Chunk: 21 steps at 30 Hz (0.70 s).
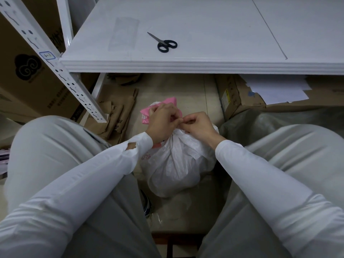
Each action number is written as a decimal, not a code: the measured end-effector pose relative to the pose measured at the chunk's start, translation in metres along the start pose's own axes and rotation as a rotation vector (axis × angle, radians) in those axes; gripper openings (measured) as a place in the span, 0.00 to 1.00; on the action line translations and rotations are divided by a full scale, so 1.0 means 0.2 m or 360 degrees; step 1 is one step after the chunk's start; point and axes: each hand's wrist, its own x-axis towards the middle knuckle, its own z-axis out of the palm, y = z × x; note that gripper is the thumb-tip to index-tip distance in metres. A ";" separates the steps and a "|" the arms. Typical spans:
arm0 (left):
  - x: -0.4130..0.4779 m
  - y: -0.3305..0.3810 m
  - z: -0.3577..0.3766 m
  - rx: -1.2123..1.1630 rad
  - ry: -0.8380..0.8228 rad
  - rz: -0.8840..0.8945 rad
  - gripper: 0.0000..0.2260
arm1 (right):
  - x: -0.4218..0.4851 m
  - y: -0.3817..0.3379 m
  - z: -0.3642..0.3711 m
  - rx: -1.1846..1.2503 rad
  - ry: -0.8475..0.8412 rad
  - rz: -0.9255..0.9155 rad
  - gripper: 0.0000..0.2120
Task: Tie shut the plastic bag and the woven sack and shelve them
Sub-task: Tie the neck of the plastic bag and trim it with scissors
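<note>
Seated, I pinch the gathered neck of the white plastic bag (175, 162) between my knees with my left hand (163, 123) and right hand (198, 127) to knot it, scissors (164, 43) on the shelf (204, 64) at twelve o'clock.

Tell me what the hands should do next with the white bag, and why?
Probably pull the pinched ends apart to tighten the knot. The left hand and right hand both pinch plastic at the gathered neck of the plastic bag, which stands on the floor between the knees, so the tying looks unfinished; shelving comes after.
</note>
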 end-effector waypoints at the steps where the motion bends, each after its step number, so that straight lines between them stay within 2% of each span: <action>1: 0.00 0.00 0.00 0.0011 0.0005 -0.0010 0.03 | 0.00 0.01 0.01 0.0020 0.0035 -0.0007 0.07; 5: 0.01 0.00 0.01 0.0016 0.0031 -0.0052 0.04 | 0.00 0.02 0.03 0.0049 0.0085 0.0003 0.08; 13: 0.02 -0.02 -0.03 -0.0223 -0.0197 -0.0065 0.03 | 0.00 0.02 0.02 0.0119 0.0126 0.0082 0.03; 17: 0.02 -0.04 -0.04 -0.0088 -0.0236 -0.0033 0.02 | 0.00 0.01 0.02 0.0141 0.0131 0.0119 0.04; 21: 0.02 -0.02 -0.04 -0.0065 -0.0255 -0.0119 0.03 | 0.00 0.01 0.01 0.0107 0.0120 0.0131 0.04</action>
